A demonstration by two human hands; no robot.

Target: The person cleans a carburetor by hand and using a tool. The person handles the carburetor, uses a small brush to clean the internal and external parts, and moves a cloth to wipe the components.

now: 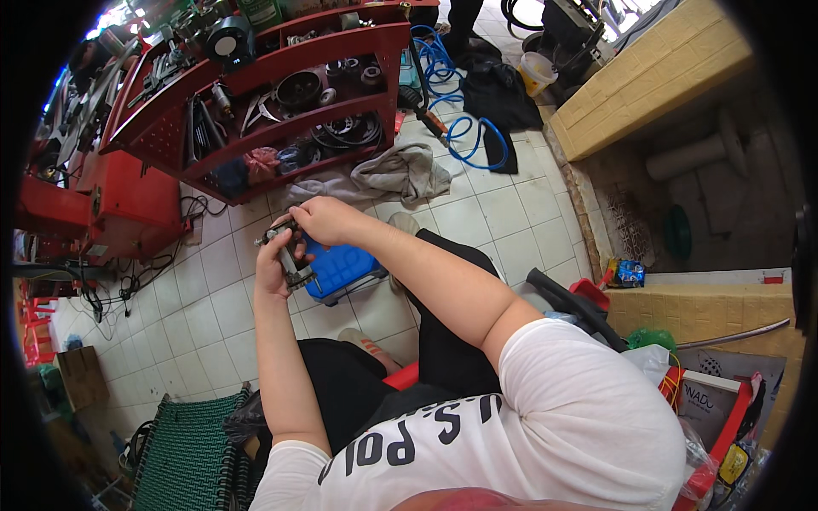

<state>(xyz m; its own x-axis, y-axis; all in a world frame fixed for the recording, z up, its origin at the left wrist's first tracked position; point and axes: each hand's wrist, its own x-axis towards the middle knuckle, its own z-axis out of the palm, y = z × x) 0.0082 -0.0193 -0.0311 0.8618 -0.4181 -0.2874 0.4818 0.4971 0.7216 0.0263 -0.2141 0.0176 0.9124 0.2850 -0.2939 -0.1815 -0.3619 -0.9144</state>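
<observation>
My left hand (271,266) is wrapped round a small dark metal mechanical part (294,271), whose exact kind I cannot make out. It has a bright rounded end near my left thumb and thin rod-like pieces at its lower end. At the part's upper end, my right hand (319,221) is closed with fingers pressed together against it. Whether a small piece sits between those right fingertips is hidden. Below both hands, a blue plastic case (345,271) lies on the floor between my feet.
A red metal tool cart (341,51) with parts on its shelves stands ahead. Grey cloth (405,173) lies at its foot. A blue hose (464,140) coils on the tiles. A green woven seat (187,443) is at lower left, a yellow brick ledge (656,68) at right.
</observation>
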